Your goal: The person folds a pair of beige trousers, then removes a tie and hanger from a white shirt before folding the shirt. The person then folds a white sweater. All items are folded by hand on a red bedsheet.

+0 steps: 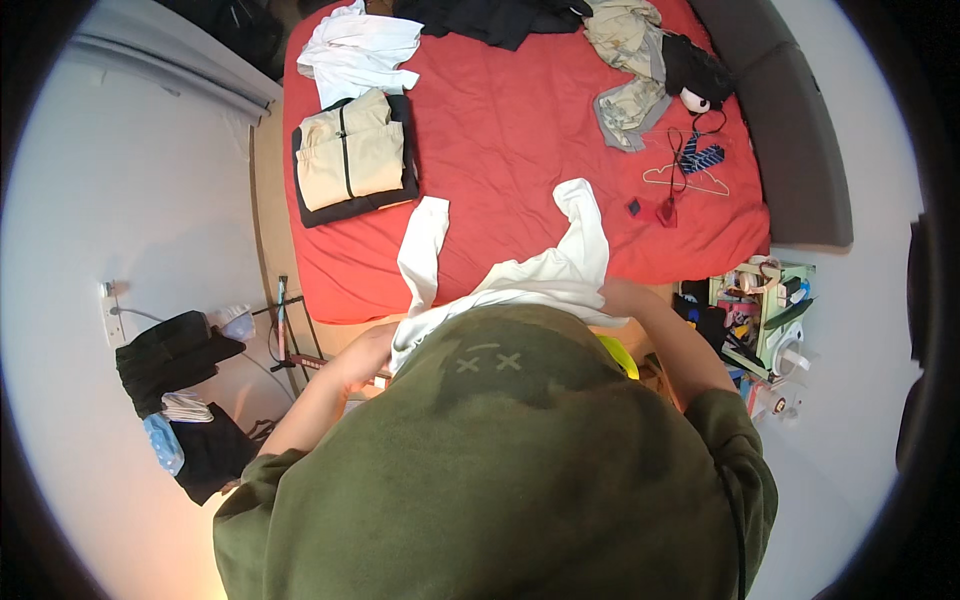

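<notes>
A white long-sleeved top [517,291] is stretched across in front of my belly at the bed's near edge. Its two sleeves lie forward over the red sheet, the left one fairly straight and the right one bent. My left hand [375,351] grips the top's left side, and my right hand [619,297] has hold of its right side. The fingers of both hands are mostly hidden by the cloth. My green sweatshirt covers the lower part of the top from view.
On the red-sheeted bed [495,135] lie folded beige and black clothes [352,161], a white garment [360,49], black clothing [495,19], camouflage-patterned clothing [630,75] and a hanger [686,178]. A cluttered shelf cart [765,322] stands right; dark bags [180,352] hang left.
</notes>
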### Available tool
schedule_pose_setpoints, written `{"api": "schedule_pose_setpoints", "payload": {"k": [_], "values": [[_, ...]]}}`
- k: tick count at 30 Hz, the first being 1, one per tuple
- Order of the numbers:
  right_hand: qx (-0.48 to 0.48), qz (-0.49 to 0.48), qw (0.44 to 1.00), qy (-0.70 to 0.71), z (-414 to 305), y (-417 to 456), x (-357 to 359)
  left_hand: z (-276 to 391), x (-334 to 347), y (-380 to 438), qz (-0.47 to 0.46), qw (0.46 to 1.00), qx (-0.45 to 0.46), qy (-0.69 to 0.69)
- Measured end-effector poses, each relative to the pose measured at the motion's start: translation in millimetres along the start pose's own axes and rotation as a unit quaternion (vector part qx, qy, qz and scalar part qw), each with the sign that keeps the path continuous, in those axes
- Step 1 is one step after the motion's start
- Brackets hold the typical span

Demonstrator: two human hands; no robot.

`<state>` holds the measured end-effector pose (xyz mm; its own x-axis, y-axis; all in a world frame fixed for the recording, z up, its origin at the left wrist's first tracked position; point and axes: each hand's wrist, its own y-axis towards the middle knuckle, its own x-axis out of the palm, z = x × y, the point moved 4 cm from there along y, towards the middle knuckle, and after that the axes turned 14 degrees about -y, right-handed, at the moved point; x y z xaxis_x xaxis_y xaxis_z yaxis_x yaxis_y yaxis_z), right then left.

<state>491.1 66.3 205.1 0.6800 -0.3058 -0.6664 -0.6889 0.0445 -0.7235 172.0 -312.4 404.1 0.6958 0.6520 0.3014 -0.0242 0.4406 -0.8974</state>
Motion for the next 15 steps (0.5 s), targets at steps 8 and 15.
{"api": "schedule_pose_setpoints", "payload": {"k": [8,15], "values": [[0.165,0.116,0.975,0.098,69.7,-85.9,-21.6,-3.0,29.3,-2.6,0.133,0.960,0.052,0.242],[0.213,0.015,0.907,0.363,70.9,-132.9,-38.4,-8.1,-6.2,74.4,0.190,0.968,0.155,-0.052]]}}
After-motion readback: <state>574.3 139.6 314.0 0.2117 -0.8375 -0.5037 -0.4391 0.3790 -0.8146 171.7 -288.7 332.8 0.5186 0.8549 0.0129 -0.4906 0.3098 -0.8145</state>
